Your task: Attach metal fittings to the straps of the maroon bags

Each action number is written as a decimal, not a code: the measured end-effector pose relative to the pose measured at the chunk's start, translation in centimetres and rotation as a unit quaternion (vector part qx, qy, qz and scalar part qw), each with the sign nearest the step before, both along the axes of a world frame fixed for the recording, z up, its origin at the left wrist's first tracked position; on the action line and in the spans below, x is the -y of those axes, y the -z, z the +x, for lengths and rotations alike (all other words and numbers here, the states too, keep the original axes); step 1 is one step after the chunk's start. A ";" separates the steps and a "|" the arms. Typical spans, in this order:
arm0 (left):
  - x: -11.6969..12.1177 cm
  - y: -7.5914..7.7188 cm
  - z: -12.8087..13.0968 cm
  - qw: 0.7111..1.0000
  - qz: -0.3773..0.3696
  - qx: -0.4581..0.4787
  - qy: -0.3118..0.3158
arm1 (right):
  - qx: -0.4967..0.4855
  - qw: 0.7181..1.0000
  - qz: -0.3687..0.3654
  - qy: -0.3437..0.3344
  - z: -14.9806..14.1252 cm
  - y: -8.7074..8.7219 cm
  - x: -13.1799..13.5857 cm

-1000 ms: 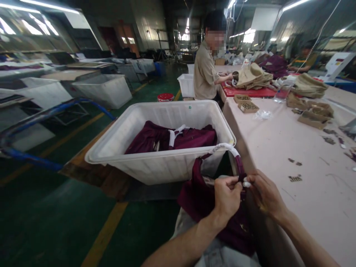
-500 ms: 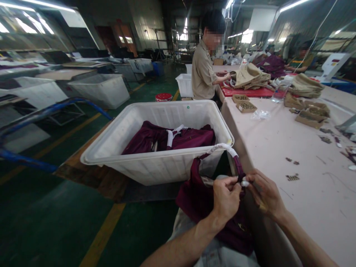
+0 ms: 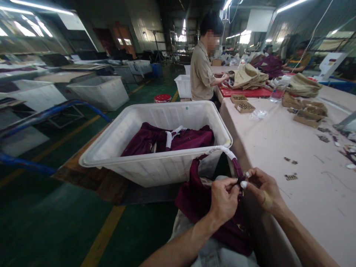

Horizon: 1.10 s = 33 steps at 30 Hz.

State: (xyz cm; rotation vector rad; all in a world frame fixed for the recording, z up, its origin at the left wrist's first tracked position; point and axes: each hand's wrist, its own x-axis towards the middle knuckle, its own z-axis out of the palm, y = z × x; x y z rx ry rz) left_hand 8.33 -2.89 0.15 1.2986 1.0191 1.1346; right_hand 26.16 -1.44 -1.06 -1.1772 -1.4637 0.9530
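A purple handbag (image 3: 191, 194) rests on my lap, its handle (image 3: 219, 149) arching up and partly wrapped in white. My left hand (image 3: 224, 200) pinches the handle's lower end, fingers closed on it. Just to the right, my right hand (image 3: 263, 187) has its thumb and forefinger at the same handle end, with white coverings on the fingertips. Whatever small part lies between the right fingertips is too small to make out. Lower on the bag a gold-coloured metal fitting (image 3: 240, 227) shows.
A white plastic tub (image 3: 155, 167) holding purple bags (image 3: 191, 139) stands ahead on a wooden-decked cart (image 3: 83, 178). To the right, a covered table (image 3: 267, 148) carries small metal pieces (image 3: 290, 177) and cardboard boxes of fittings (image 3: 244, 107). A co-worker (image 3: 204, 70) stands beyond the tub.
My right hand's fingers have shifted slightly at the handle end, with the thumb and forefinger more spread. The left hand keeps its hold, and the view has moved a little.
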 end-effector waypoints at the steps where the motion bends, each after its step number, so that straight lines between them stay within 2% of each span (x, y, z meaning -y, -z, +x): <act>1: 0.1 0.0 -0.1 1.000 0.000 -0.009 -0.001 | -0.018 1.000 -0.010 -0.004 -0.1 0.2 -0.1; 7: 0.2 -0.4 0.2 0.998 -0.030 -0.029 -0.054 | -0.011 0.999 -0.019 -0.032 -0.5 0.2 0.1; 10: 0.2 -0.3 0.4 0.995 -0.063 -0.034 -0.068 | 0.013 1.000 0.007 -0.018 -0.8 0.3 0.4; 14: 0.2 0.2 0.8 0.993 -0.068 -0.046 -0.088 | 0.044 0.998 0.037 0.008 -1.2 0.6 0.5; 17: 0.2 0.4 0.9 0.992 -0.077 -0.036 -0.092 | 0.022 1.000 0.011 0.002 -1.0 0.6 0.2; 20: 0.0 0.5 0.8 0.992 -0.096 0.013 -0.081 | -0.027 0.999 -0.034 0.000 -0.7 0.5 0.0; 24: -0.2 0.5 0.6 0.991 -0.091 0.076 -0.055 | -0.094 0.993 -0.055 0.044 -1.0 0.0 0.0; 28: 0.4 -0.1 0.3 0.993 -0.061 0.084 -0.052 | -0.123 0.987 -0.071 0.074 -2.0 -0.2 0.6; 31: 1.3 -0.2 0.3 0.995 -0.062 0.067 -0.043 | -0.133 0.982 -0.098 0.096 -2.6 0.6 1.7; 33: 1.7 0.3 0.4 0.994 -0.079 0.040 -0.057 | -0.143 0.978 -0.118 0.100 -2.8 1.6 2.2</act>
